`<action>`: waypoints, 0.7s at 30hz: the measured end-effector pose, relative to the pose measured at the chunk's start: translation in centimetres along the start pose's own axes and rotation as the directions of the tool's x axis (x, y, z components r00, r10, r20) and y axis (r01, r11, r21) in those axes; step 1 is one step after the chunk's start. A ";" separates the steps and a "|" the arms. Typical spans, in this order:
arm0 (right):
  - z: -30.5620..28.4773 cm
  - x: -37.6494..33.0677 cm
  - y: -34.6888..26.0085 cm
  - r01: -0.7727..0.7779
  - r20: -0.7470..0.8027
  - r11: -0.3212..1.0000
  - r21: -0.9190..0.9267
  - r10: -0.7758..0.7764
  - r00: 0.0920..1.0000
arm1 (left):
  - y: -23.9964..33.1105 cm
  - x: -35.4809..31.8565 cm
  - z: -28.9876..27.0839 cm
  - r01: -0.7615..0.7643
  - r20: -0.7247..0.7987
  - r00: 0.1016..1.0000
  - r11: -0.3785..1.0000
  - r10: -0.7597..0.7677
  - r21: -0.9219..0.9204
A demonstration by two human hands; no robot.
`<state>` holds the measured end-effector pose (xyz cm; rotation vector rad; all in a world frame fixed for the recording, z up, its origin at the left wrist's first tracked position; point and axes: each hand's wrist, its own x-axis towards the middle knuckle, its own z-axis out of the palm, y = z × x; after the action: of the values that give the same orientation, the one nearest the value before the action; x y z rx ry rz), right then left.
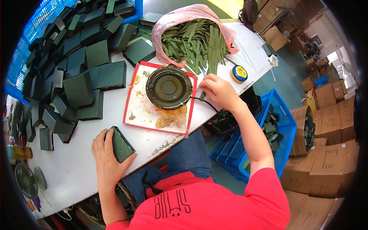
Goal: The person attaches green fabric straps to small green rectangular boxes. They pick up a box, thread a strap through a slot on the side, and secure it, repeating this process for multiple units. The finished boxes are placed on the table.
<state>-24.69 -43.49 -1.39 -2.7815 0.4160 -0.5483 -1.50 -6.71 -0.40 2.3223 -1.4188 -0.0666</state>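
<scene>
My left hand [106, 157] grips a small dark green box [122, 145] at the table's near edge, fingers over its far side and thumb along the near one. To the right of a round dark pot [169, 88] of brownish liquid, my right hand [219, 91] is closed in a pinch. A thin green strip shows at its fingertips, mostly hidden by them. Past that hand, a pink plastic bag [161, 34] lies open, full of loose green strips [195, 42]. The pot sits in a white tray with a red rim [126, 103], stained with amber residue.
Many dark green boxes [84, 92] are heaped at left, spilling from a blue crate [42, 23]. A round blue and yellow tin [239, 73] stands right of the bag. The pot's black cord [207, 102] crosses the table edge. Blue crates [283, 130] and cartons [326, 165] stand at right.
</scene>
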 end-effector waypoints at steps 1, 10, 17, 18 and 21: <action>0.0 -0.2 0.0 0.023 -0.100 0.999 0.030 -0.019 0.995 | 0.0 0.0 0.0 -0.002 -0.003 1.000 1.000 0.002 -0.002; -2.3 -1.4 -5.2 -0.159 -0.147 0.477 0.864 0.543 0.827 | 0.0 0.0 -0.1 0.006 -0.009 1.000 1.000 -0.006 -0.003; -2.6 -4.2 -11.7 -0.330 0.136 0.184 0.926 0.651 0.747 | 0.0 0.0 0.1 0.004 -0.016 1.000 1.000 -0.004 -0.002; -2.2 -4.3 -12.1 -0.325 0.207 0.071 0.943 0.639 0.741 | 0.0 0.0 0.1 0.004 -0.016 1.000 1.000 -0.004 -0.003; 0.9 -3.9 -11.7 -0.258 0.159 0.080 0.963 0.608 0.778 | 0.1 0.0 0.0 0.004 -0.018 1.000 1.000 -0.004 -0.018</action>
<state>-25.19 -31.26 0.31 -1.1903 0.6573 -0.7092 -1.56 -6.72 -0.40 2.3055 -1.3997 -0.0595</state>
